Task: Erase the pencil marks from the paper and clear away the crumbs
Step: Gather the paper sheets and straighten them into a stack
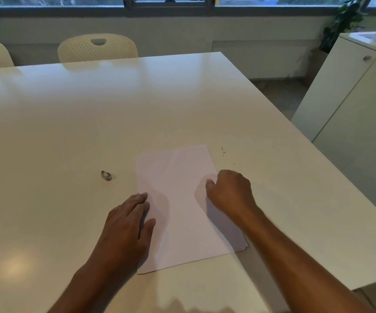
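Observation:
A white sheet of paper [182, 199] lies on the white table [137, 105] in front of me; I see no pencil marks on it. My left hand [128, 220] presses flat on the sheet's left edge with straight fingers. My right hand [230, 190] rests on the sheet's right edge with its fingers curled under, and nothing shows in it. A small worn grey-white eraser [106, 175] lies on the table left of the paper, apart from both hands. A few dark crumbs [223, 152] are scattered on the table beyond the sheet's far right corner.
The table's right edge [318, 150] runs diagonally close to my right arm. A white cabinet [352, 105] stands to the right beyond it. Two cream chairs [97, 48] are at the table's far side under the window.

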Available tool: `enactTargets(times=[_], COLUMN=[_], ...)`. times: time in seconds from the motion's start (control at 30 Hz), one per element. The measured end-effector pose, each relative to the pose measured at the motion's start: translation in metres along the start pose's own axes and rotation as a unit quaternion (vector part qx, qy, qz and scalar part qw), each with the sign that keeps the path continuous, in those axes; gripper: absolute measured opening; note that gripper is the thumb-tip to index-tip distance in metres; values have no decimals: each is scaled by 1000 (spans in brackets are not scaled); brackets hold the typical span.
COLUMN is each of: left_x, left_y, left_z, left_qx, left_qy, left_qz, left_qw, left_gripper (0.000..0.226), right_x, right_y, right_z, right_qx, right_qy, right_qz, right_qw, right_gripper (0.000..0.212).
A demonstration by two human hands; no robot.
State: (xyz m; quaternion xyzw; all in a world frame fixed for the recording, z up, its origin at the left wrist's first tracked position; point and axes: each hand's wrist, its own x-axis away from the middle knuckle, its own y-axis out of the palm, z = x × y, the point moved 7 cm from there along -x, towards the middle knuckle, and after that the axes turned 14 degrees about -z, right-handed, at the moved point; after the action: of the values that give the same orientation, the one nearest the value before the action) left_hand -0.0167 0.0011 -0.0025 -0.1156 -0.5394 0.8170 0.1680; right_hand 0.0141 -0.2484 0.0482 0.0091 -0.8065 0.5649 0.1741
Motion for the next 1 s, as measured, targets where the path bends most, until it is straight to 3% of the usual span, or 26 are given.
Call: enactTargets(times=[0.2, 0.53, 0.73, 0.9, 1.0], left_x=[-1, -5, -5, -6, -6], left_y=[4, 11, 9, 13, 13], left_z=[-3, 0, 2, -3, -3], left_qx=[-12, -70, -73, -70, -62], left_qy=[11, 28, 26, 24, 36], left_qz=[7, 9, 11, 7, 14], left_qw=[1000, 997, 997, 997, 997], left_gripper=[47, 46, 46, 47, 45], right_x=[-7, -8, -9, -12, -14], right_y=[-1, 1, 18, 19, 24], right_z=[-2, -9, -25, -37, -34], right_qx=[-34, -143, -205, -285, -393], right_qy=[61, 85, 102, 83, 80], right_qz=[-16, -41, -95, -164, -173], right_qw=[997, 985, 969, 941, 899], right_gripper=[36, 30, 74, 82, 79])
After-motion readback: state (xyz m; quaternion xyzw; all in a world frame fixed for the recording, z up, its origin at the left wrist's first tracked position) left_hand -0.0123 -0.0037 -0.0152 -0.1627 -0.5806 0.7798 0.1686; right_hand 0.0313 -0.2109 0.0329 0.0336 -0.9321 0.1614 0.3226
